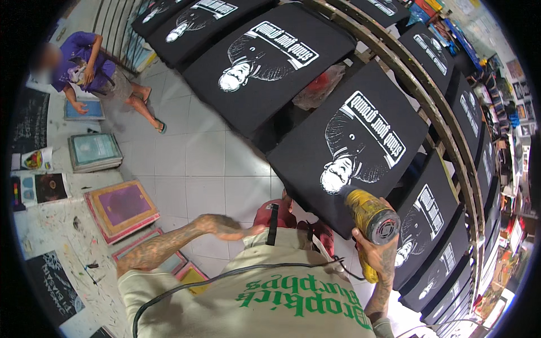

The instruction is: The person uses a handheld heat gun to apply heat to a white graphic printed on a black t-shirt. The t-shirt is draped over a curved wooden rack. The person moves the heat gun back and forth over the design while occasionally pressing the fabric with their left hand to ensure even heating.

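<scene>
My right hand (382,249) grips a yellow heat gun (364,207) with a dark round rear end. Its nozzle points at the printed head on a black T-shirt (304,156). That shirt lies flat on a board and bears a white print of a figure with a lettered banner. From the gun, a black power cord (236,270) runs across the front of my shirt. My left hand (228,228) is held at my waist, seen edge-on, extended with nothing visible in it. Beside the nearest shirt is another black shirt (203,67) with the same print.
More printed black shirts (422,219) line the boards beside a curved metal rail (448,114). At left, framed printing screens (95,203) rest along a paint-marked table (55,236). A person in a purple shirt (86,59) is across the tiled floor (203,156).
</scene>
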Tool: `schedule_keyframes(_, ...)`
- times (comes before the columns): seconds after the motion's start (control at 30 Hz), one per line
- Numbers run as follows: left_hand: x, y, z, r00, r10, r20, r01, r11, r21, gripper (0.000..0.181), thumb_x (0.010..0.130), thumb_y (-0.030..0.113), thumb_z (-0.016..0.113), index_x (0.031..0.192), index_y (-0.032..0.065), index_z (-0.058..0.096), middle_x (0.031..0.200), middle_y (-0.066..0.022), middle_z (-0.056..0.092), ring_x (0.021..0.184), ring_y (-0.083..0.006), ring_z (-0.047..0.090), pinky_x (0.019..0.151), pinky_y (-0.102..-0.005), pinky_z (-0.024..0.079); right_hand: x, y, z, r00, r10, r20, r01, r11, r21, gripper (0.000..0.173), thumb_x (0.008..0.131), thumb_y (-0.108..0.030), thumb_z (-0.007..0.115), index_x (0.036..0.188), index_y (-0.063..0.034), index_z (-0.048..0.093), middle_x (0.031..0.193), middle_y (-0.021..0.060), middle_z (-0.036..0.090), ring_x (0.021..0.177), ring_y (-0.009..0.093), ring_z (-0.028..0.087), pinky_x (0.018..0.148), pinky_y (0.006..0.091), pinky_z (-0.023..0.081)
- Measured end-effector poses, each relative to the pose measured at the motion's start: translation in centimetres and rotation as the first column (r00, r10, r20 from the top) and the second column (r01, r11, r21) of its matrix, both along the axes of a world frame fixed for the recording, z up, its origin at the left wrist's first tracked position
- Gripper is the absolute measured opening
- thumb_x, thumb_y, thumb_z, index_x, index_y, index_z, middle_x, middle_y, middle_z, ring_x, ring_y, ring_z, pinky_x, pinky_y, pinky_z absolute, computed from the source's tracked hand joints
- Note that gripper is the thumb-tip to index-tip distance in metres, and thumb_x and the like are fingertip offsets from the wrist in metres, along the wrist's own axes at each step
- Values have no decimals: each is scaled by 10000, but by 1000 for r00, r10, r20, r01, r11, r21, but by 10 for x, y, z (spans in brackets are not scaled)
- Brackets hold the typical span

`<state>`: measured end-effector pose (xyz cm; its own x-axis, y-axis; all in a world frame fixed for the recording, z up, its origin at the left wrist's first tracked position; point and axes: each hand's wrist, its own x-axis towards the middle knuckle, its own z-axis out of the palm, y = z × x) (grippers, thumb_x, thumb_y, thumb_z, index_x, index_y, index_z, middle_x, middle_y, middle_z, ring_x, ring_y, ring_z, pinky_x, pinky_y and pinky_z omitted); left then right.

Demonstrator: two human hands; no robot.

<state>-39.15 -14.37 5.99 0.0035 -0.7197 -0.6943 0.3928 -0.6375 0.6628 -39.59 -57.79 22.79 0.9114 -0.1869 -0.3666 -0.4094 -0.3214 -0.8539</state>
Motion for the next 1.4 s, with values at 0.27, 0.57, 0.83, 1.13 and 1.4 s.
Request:
schedule_keyframes(0.27,-114,-65,24,603,533,-593,-545,819,182,784,1101,605,511,1621,67,280,1608,-170,427,1455,-338,469,1225,-486,374,12,-12,3,1000,16,-4,-17,995,-100,892,815,-69,932,1573,2,467,1386,174,695,1247,243,688,1095,402,545)
schedule_keyframes(0.57,-91,-98,17,519,605,-604,-618,754,224,644,1105,552,540,1513,70,414,1473,-156,533,1338,-322,556,1154,-474,435,17,-4,8,999,-45,-15,45,999,-27,906,773,-12,938,1555,4,482,1377,161,693,1260,249,693,1090,407,562)
schedule_keyframes(0.83,-62,-122,17,546,582,-603,-581,781,228,531,1109,504,566,1417,73,533,1352,-143,627,1234,-308,634,1090,-463,489,19,-6,-6,1000,-16,8,16,996,-86,916,766,-23,955,1543,9,471,1366,157,703,1231,229,707,1060,371,574)
schedule_keyframes(1.13,-2,-107,51,931,242,-275,-216,969,122,428,1114,451,595,1309,77,668,1217,-129,733,1116,-292,722,1019,-451,550,23,-10,-7,995,102,19,-98,987,-128,935,802,-116,970,1578,4,462,1370,159,731,1232,231,734,1077,375,586)
schedule_keyframes(1.4,120,-128,228,662,612,433,-520,791,-322,298,1097,336,657,1178,72,771,1069,-111,805,991,-267,788,949,-416,593,23,-15,-11,998,-40,51,35,996,87,875,799,21,914,1549,18,464,1383,152,700,1262,227,699,1083,390,576)
